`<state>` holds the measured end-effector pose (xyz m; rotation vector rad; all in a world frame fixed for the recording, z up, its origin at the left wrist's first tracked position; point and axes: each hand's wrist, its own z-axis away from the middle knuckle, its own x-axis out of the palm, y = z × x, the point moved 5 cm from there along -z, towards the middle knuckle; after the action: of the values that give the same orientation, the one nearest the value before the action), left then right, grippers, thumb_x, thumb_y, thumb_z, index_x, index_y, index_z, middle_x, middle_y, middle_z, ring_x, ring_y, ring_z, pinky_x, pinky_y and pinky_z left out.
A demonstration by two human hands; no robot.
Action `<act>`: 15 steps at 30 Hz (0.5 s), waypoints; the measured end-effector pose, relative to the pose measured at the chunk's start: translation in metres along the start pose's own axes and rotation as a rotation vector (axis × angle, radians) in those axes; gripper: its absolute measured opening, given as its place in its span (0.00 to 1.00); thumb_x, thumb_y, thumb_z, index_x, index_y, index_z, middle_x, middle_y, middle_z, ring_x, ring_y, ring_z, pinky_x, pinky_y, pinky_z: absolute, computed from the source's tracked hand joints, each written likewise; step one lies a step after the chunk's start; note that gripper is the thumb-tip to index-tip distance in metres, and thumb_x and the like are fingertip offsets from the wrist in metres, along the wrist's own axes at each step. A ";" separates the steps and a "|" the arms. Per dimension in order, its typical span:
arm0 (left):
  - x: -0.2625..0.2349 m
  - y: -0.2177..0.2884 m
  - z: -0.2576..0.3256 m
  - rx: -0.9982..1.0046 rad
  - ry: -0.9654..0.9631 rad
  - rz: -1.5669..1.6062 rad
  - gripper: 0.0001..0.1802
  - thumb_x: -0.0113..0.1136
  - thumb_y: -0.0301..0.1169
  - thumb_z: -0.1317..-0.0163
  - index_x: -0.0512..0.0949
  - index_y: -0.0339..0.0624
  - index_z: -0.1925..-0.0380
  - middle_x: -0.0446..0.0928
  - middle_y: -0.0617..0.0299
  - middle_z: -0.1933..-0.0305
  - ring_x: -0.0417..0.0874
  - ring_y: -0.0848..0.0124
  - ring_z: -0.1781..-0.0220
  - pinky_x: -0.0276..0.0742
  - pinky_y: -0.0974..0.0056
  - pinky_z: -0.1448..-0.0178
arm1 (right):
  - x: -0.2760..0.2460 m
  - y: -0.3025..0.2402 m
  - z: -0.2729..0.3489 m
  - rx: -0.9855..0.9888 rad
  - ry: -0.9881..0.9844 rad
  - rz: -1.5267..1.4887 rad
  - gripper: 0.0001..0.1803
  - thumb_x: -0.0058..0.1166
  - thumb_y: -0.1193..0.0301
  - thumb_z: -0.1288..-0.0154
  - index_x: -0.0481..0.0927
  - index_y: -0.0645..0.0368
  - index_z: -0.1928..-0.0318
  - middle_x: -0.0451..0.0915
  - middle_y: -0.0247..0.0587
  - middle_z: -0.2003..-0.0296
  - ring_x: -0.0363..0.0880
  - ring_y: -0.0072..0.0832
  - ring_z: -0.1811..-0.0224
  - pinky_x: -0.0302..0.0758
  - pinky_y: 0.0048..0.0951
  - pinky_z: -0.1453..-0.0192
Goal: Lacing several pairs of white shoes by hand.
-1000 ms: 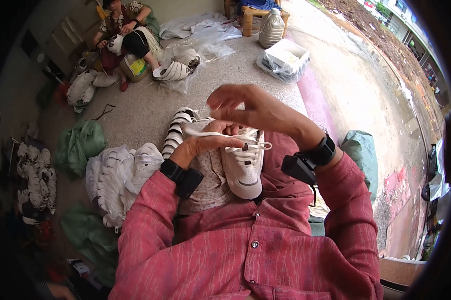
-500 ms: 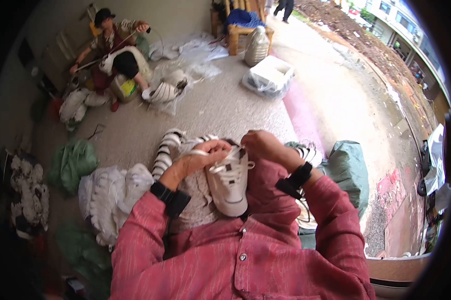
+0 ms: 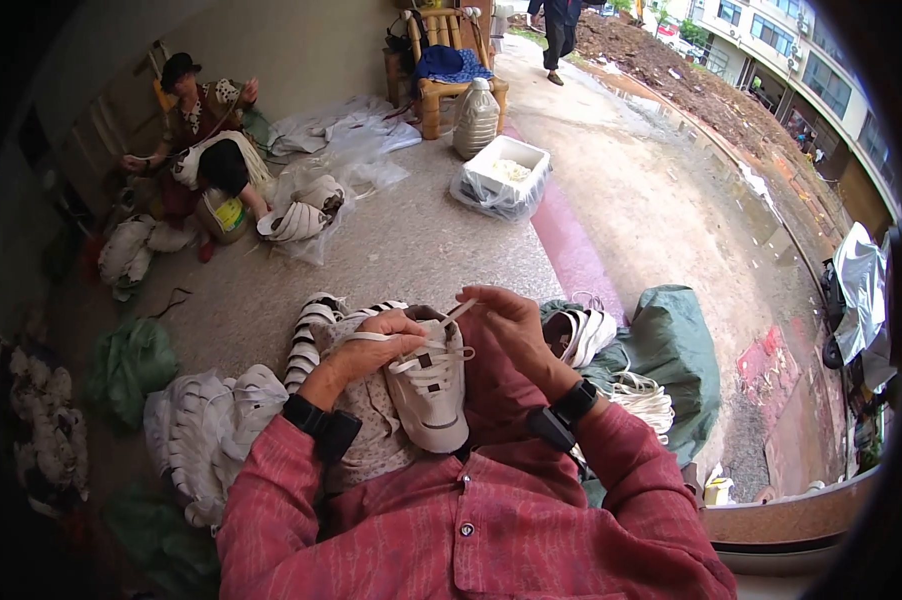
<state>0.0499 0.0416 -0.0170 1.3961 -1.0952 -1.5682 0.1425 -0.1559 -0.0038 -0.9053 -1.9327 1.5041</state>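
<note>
A white sneaker [image 3: 435, 405] with dark patches among its lacing rests on my lap, toe toward me. My left hand [image 3: 379, 340] is closed at its upper left edge by the tongue, where a lace loop sticks out beside the fingers. My right hand [image 3: 511, 322] pinches a flat white shoelace [image 3: 460, 310], which stretches up from the top eyelets on the right side. Another lace loop shows at the sneaker's right edge. Beneath the shoe lies a speckled pale cloth [image 3: 374, 440] on my left leg.
White shoes [image 3: 211, 435] are piled at my left, with striped shoes [image 3: 309, 330] ahead of them. On my right are more shoes [image 3: 589, 335], a lace bundle [image 3: 639, 402] and a green sack [image 3: 679, 345]. A white box [image 3: 509, 165] stands ahead. A seated co-worker [image 3: 206, 130] handles cord; someone walks outside.
My right hand has turned, and the pinched lace now shows stretched from the shoe. My left hand stays at the shoe's upper edge. The whole view has shifted slightly.
</note>
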 end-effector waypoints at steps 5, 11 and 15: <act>-0.005 -0.006 0.004 -0.009 0.117 0.164 0.11 0.62 0.33 0.35 0.83 0.37 0.59 0.79 0.67 0.63 0.77 0.77 0.60 0.71 0.72 0.53 | -0.011 0.013 0.003 0.162 0.230 -0.560 0.16 0.54 0.78 0.33 0.77 0.66 0.46 0.82 0.43 0.51 0.81 0.26 0.52 0.76 0.24 0.47; -0.030 -0.025 0.033 0.036 0.476 0.433 0.12 0.60 0.33 0.33 0.81 0.35 0.57 0.81 0.63 0.59 0.77 0.79 0.62 0.72 0.73 0.53 | -0.047 0.025 0.013 0.259 0.419 -0.627 0.18 0.57 0.76 0.34 0.74 0.64 0.44 0.83 0.44 0.52 0.82 0.29 0.54 0.81 0.28 0.51; -0.048 -0.047 0.061 -0.015 0.650 0.630 0.14 0.62 0.35 0.34 0.80 0.35 0.56 0.76 0.68 0.68 0.74 0.79 0.67 0.73 0.73 0.57 | -0.064 0.043 0.025 0.344 0.541 -0.684 0.21 0.52 0.75 0.30 0.67 0.67 0.39 0.80 0.45 0.52 0.80 0.35 0.50 0.79 0.37 0.45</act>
<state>-0.0043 0.1097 -0.0425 1.2436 -0.9679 -0.6067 0.1728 -0.2138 -0.0514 -0.3723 -1.3288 0.9971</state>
